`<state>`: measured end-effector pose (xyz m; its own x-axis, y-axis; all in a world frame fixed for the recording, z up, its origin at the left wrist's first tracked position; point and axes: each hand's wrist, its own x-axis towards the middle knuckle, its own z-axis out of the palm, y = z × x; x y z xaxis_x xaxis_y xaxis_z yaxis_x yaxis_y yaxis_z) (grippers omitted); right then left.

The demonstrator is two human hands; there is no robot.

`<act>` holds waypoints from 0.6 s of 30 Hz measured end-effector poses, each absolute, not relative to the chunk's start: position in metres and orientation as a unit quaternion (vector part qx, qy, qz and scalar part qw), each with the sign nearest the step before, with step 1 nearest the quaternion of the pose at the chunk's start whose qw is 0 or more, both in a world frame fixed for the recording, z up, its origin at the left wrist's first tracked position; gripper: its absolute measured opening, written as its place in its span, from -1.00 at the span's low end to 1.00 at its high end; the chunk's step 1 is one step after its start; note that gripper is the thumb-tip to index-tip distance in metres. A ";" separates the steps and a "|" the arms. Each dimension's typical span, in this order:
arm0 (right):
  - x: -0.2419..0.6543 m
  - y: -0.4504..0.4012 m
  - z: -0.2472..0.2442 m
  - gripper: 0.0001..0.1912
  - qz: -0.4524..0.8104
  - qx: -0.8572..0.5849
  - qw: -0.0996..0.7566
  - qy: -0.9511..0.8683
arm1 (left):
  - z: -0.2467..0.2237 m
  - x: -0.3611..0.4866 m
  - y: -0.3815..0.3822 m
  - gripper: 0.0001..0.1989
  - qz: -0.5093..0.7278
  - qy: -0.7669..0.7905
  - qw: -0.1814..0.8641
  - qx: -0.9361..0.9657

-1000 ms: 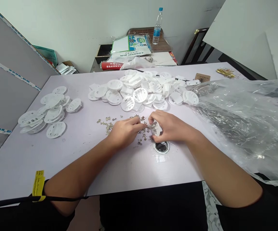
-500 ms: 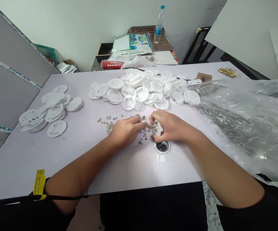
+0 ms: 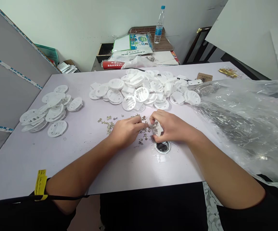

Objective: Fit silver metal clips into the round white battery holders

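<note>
Between the thumb and fingers of my right hand [image 3: 169, 125] is a white round plastic piece [image 3: 157, 129], tilted on edge with its slotted side toward my left hand. The fingers of my left hand [image 3: 126, 131] are pinched together at the edge of that piece; what they hold, if anything, is too small to make out. Small metal clips [image 3: 108, 125] lie scattered on the table around and behind my left hand. Just below my right hand, a round black disc with a silver rim [image 3: 162, 147] is set on the table under clear tape.
A big heap of white round plastic pieces [image 3: 141, 93] spreads across the table's far side. A smaller pile [image 3: 54, 110] lies at left. A clear plastic bag of metal parts [image 3: 240, 125] covers the right side. Behind the table stands a water bottle [image 3: 158, 27].
Both hands keep almost the same pose at the white plastic piece. The whole view has shifted very slightly.
</note>
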<state>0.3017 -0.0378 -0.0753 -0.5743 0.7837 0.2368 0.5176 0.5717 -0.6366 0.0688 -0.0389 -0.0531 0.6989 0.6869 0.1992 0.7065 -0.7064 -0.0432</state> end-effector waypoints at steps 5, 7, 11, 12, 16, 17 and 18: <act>0.300 -0.038 -0.076 -0.62 0.262 -0.384 0.261 -0.846 | -0.050 0.071 -0.042 -0.49 -0.072 -0.380 0.068 -0.920; 0.300 -0.038 -0.077 -0.61 0.260 -0.381 0.265 -0.847 | -0.048 0.074 -0.044 -0.51 -0.060 -0.386 0.076 -0.918; 0.299 -0.038 -0.078 -0.61 0.251 -0.376 0.268 -0.851 | -0.044 0.079 -0.048 -0.55 -0.030 -0.399 0.082 -0.913; 0.299 -0.038 -0.078 -0.61 0.250 -0.376 0.265 -0.852 | -0.044 0.080 -0.049 -0.56 -0.025 -0.401 0.081 -0.912; 0.298 -0.037 -0.079 -0.63 0.250 -0.376 0.268 -0.851 | -0.045 0.084 -0.050 -0.62 -0.012 -0.406 0.076 -0.910; 0.298 -0.036 -0.079 -0.63 0.251 -0.373 0.271 -0.851 | -0.046 0.084 -0.049 -0.64 -0.011 -0.406 0.076 -0.911; 0.297 -0.036 -0.079 -0.63 0.252 -0.370 0.275 -0.851 | -0.047 0.085 -0.049 -0.65 -0.010 -0.404 0.076 -0.911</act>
